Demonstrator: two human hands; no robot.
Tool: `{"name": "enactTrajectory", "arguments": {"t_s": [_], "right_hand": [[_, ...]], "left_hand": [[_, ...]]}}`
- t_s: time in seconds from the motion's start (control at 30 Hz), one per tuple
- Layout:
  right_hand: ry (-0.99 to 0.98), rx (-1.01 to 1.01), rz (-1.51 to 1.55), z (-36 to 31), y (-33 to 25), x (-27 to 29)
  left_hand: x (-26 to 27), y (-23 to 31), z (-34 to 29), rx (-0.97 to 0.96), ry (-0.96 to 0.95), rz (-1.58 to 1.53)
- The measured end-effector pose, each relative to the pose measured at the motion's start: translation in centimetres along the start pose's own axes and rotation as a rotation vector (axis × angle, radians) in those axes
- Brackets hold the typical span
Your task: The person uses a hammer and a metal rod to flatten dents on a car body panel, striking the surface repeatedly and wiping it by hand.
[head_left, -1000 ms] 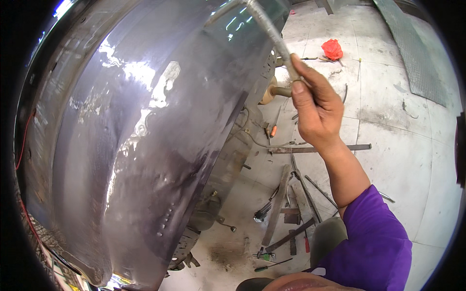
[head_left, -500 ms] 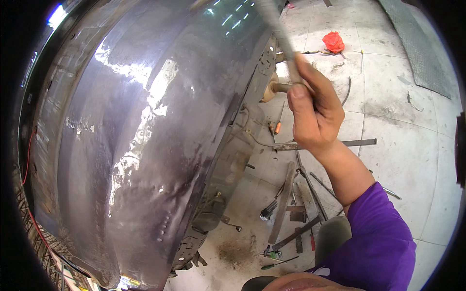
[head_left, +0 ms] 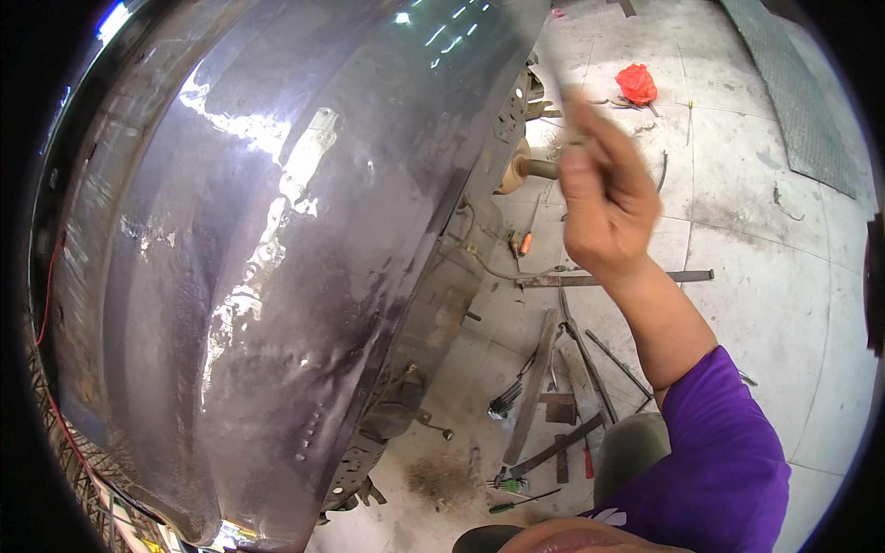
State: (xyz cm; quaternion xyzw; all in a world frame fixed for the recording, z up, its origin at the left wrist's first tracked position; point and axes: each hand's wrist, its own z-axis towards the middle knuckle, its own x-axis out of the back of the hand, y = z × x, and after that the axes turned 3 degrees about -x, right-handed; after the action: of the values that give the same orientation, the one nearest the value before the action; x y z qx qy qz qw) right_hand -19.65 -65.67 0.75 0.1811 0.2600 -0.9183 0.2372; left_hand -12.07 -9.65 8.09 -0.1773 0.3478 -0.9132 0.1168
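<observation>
Thin metal rod point(head_left: 556, 69), blurred, rises from the right hand point(head_left: 604, 198), whose fingers close around it, beside a big curved, dented, glossy sheet-metal panel point(head_left: 277, 276). Below, rusty steel bars point(head_left: 553, 405) lie on pale concrete floor point(head_left: 774, 276).

A large dented, shiny metal body panel point(head_left: 267, 276) fills the left of the view. Just right of the panel, the right hand point(head_left: 604, 203) is raised and closed around a thin, blurred rod point(head_left: 560, 78). Further right of the panel, scattered tools point(head_left: 553, 405) and a red rag point(head_left: 636, 83) lie on the concrete floor point(head_left: 765, 276).
</observation>
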Motion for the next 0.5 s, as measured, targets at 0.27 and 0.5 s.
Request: {"name": "enactTrajectory", "arguments": {"t_s": [0.27,0.5], "right_hand": [[0.032,-0.005,-0.025,-0.6,0.3,0.5],[0.021,-0.207,0.037,-0.4,0.7,1.9]], "left_hand": [[1.2,1.7,1.1,-0.007,0.088,-0.159],[2.6,2.6,1.5,-0.002,0.081,-0.225]]}}
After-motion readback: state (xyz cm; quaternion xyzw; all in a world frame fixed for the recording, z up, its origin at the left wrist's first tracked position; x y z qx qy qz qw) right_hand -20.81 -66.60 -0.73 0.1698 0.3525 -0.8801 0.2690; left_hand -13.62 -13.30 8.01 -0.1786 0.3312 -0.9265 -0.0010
